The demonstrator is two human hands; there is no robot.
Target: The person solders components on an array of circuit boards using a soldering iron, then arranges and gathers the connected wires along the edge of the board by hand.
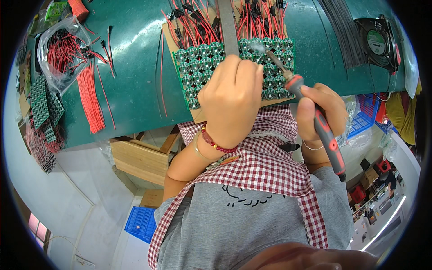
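Soldering iron point(321, 120), likely light, stiff and hot-tipped, best held by its handle point(331, 145), above green boards point(280, 67) on the worktop point(135, 67), gripped in right hand point(333, 108), near curled left hand point(236, 96), hard to tell if holding anything.

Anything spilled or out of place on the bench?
Slightly untidy: black-ended leads lie loose beside the clear plastic bag of similar leads, and one red wire lies apart from the red wire bundle. No obvious damage shows on the green circuit boards.
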